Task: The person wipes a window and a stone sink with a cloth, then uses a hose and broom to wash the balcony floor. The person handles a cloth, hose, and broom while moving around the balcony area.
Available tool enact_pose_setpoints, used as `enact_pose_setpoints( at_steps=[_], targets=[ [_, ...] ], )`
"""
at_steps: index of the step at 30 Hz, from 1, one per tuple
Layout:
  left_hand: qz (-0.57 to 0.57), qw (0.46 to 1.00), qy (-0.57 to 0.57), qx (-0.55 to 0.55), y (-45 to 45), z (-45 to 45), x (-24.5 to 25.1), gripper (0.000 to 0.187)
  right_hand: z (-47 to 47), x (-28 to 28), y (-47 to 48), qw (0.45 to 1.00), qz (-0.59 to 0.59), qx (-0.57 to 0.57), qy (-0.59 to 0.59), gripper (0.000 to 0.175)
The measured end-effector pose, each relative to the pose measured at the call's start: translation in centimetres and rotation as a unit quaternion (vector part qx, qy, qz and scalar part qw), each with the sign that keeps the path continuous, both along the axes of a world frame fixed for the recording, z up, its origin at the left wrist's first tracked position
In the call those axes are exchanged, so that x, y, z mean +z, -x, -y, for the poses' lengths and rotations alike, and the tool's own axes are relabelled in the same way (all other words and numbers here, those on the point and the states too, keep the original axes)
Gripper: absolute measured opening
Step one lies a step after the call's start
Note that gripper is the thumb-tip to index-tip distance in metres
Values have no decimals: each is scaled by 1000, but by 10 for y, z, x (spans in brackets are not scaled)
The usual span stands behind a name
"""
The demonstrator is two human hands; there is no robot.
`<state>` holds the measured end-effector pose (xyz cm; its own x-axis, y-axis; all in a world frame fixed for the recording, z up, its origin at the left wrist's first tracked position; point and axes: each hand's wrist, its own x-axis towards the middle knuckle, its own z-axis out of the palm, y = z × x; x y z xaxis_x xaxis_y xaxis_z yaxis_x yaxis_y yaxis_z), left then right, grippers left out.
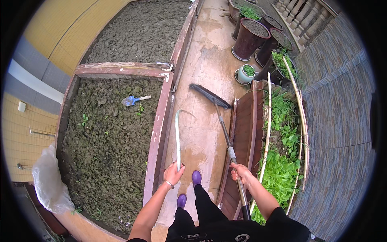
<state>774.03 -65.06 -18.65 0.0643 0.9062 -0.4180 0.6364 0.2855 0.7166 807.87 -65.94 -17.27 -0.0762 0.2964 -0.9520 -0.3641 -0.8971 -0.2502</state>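
Note:
My left hand [174,175] grips the lower part of a pale green, slender hose-like length [177,139]. It rises ahead of the hand and bends right into a thin, faint tip; I cannot tell whether that tip is water or a solid end. My right hand [242,174] is closed around the pole of a long-handled floor brush [224,128]. Its wide dark head [210,96] rests on the wet tiled walkway [199,148], slanting across it. The pole's black lower end comes back towards my body.
Left, a wooden-framed soil bed [105,145] holds a blue hand trowel [130,100]; a plastic sheet [50,181] hangs over its outer edge. Right, a planter [243,130] with leafy greens [278,175] has bamboo poles [267,127] along it. Large pots [249,40] and a small pot [245,75] stand ahead.

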Motion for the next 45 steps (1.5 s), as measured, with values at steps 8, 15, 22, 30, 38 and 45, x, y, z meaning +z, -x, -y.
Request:
enact_pose_setpoints(
  at_steps=[8, 15, 22, 30, 38, 45],
  targets=[
    [6, 987, -157, -16, -10, -6, 13, 17, -186, -62, -20, 979, 112, 115, -127, 27],
    [9, 990, -138, 0, 0, 2, 20, 18, -17, 11, -8, 992, 69, 102, -26, 21],
    [24, 998, -55, 28, 2, 6, 7, 23, -9, 6, -16, 993, -64, -3, 99, 27],
    [-9, 996, -66, 64, -13, -26, 30, 24, -222, -66, 13, 974, 106, 144, -136, 25],
    [61, 995, -36, 72, -4, -80, 42, 22, -20, 58, -11, 998, 18, 39, -40, 13],
    [73, 996, -47, 19, 12, -133, 20, 23, -85, 21, -3, 989, -100, -102, -39, 17]
  ],
)
